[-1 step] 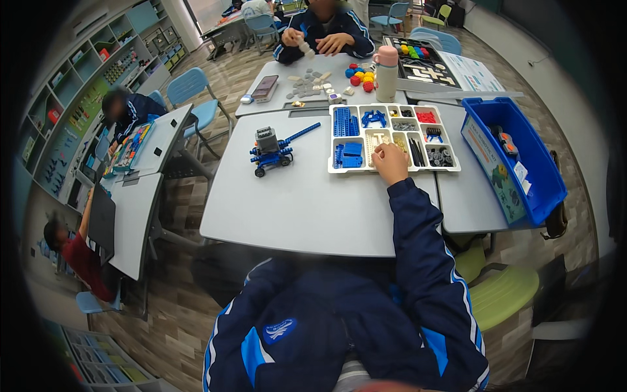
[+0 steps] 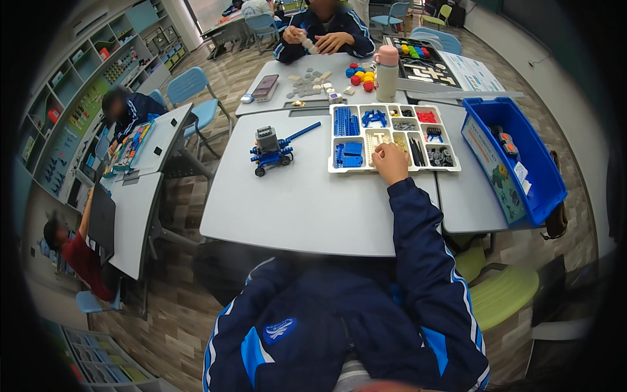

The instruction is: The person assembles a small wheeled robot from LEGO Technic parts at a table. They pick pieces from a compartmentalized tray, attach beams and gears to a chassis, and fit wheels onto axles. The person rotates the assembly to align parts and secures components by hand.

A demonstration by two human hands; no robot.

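Pale worktop (image 2: 287, 219), white tray (image 2: 349, 171), right grip (image 2: 391, 162) at its near side

Shelves (image 2: 81, 72) line the left wall, and a wood-patterned floor (image 2: 179, 274) runs beneath. The tray lies at the worktop's far right corner, crossing the right edge onto the neighbouring surface. It is shallow, with a raised rim, and divided into compartments of unequal size. Blue beams (image 2: 341, 122) fill its far left corner, with blue plates (image 2: 349, 155) on the near side of them. Along the far edge, further right, come blue connectors (image 2: 374, 119), small compartments of tiny parts and a compartment of red pieces (image 2: 426, 117). Cream pieces (image 2: 377, 139) occupy the middle; black rods (image 2: 416, 153) stand to their right, and dark wheels (image 2: 439, 157) sit in the near right corner.

The right grip reaches over the tray's near edge to the cream pieces, fingers curled downward and close together. Whether it has hold of a piece cannot be told. The left grip is out of view, its state unknown.

Towards the worktop's far left corner stands a wheeled model (image 2: 268, 155): grey block on top, blue frame, small black wheels, and a long blue beam slanting up and outward.
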